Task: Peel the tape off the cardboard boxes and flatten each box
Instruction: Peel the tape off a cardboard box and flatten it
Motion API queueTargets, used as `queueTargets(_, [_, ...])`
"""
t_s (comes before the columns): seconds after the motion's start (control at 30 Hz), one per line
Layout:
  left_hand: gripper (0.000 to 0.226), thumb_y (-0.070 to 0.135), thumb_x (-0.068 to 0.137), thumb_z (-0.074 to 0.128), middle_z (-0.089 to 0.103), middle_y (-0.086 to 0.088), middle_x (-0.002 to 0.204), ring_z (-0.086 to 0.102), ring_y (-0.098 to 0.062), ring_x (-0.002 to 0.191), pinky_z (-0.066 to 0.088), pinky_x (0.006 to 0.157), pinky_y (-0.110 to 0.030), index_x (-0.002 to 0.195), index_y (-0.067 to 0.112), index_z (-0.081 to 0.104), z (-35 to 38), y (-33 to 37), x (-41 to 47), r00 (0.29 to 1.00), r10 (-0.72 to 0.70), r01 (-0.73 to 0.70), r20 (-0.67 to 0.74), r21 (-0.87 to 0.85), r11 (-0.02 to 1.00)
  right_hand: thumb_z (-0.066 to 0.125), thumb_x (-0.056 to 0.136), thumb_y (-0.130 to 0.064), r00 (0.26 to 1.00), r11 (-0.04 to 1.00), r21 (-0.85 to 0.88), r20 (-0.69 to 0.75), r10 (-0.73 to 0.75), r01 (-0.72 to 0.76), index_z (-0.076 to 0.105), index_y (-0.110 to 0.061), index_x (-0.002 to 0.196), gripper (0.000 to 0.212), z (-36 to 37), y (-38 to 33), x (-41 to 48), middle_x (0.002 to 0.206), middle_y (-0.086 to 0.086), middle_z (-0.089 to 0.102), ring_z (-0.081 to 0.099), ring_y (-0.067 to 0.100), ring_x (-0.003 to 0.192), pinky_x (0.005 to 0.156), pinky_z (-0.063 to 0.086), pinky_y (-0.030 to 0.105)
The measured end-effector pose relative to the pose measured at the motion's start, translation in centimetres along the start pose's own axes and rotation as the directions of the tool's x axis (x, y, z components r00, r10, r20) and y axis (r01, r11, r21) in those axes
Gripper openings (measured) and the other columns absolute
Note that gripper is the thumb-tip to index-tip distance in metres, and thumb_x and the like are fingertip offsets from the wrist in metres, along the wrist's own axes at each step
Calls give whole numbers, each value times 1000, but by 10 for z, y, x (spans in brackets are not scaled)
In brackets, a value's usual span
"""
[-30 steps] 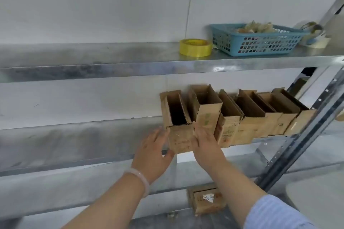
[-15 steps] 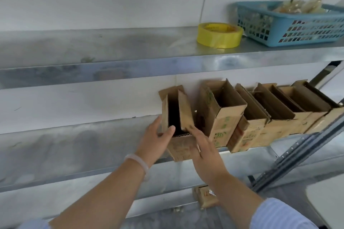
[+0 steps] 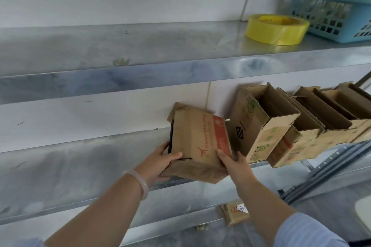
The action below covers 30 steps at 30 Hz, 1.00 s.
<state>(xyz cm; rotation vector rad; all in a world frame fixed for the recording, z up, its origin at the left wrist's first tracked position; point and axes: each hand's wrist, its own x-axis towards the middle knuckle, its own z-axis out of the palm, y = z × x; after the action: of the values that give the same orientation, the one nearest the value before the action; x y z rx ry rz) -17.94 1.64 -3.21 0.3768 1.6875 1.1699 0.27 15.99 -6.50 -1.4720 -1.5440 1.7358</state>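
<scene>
From the head view, your left hand grips the near left corner of the small brown cardboard box with the red band and red aeroplane print, thumb laid on its upper face and fingers curled beneath. Your right hand grips its near right edge, thumb on the printed face. The box is tilted towards you, lifted off the grey metal middle shelf at the shelf's near edge. It sits just left of the row of open brown cardboard boxes leaning along that shelf. To do this step well, I would bring the box clear of its neighbour on the right before turning it, so the leaning row is not knocked. Then rotate it until the sealed seam faces you. Keep your grip at the corners, since thin board like this probably buckles if squeezed mid-panel. The box looks closed on the side you see, with a dark slit down its left edge and a short dark line by your left thumb. Its underside looks creased, and I cannot make out the tape.
</scene>
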Motion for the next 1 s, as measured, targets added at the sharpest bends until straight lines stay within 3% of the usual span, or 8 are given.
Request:
queueTargets(0.1, [50,23,93,63,68,-5,121,64,-27,112,51,98,-47,141,26,46,-9,-16,4,996,-26,38,91,-124,992,74,83,-45,984,989,83,136,114,-126,54,-21,124,52,6,6,2,112,-2,66,62,19,103,89,54,43])
queueTargets(0.2, [42,29,95,60,65,-2,125,63,-25,114,53,93,-44,136,28,52,-25,-25,6,993,-26,57,115,-271,961,72,84,-43,990,987,-78,52,-134,137,58,-30,126,46,9,-3,4,105,-13,68,63,9,97,81,54,31])
queueTargets(0.27, [50,40,92,60,59,-1,133,57,-24,119,50,94,-48,139,32,45,-37,-25,6,999,4,-19,-44,-358,934,72,84,-43,936,911,-215,77,-342,351,51,-56,121,44,7,-17,-2,98,-27,65,62,-4,91,74,50,16])
queueTargets(0.4, [56,41,98,51,36,1,153,39,-21,136,33,108,-36,149,31,31,-59,-10,4,826,201,-320,-527,-146,936,66,84,-47,755,604,-471,260,-602,643,26,-58,140,69,8,-42,-11,125,-30,49,48,-11,110,89,43,15])
queueTargets(0.5, [51,58,95,40,42,14,146,43,-2,128,29,106,-30,143,38,41,-58,6,-7,799,401,-435,-449,29,900,66,84,-47,632,356,-566,423,-649,744,16,-48,150,82,15,-56,-11,152,-25,24,26,0,136,112,27,29])
queueTargets(0.6, [61,76,79,33,71,14,112,65,-1,98,46,91,-32,112,39,69,-50,9,-19,889,334,-388,-313,-130,912,69,85,-41,513,141,-564,582,-630,813,20,-44,152,83,26,-64,-10,157,-23,14,6,0,145,120,14,33])
queueTargets(0.8, [47,70,86,33,73,10,104,66,-6,101,46,91,-34,97,48,73,-64,-8,-28,912,288,-357,-291,-221,908,68,88,-29,472,60,-540,671,-572,839,27,-50,147,75,45,-73,-3,160,-16,14,0,4,147,121,7,35])
queueTargets(1.0, [28,36,102,43,73,9,100,68,-10,98,55,84,-34,102,46,69,-73,-11,-29,884,341,-399,-319,-136,907,58,89,-52,560,208,-563,573,-598,799,44,-47,140,54,58,-73,-6,156,-18,25,14,7,146,122,12,35])
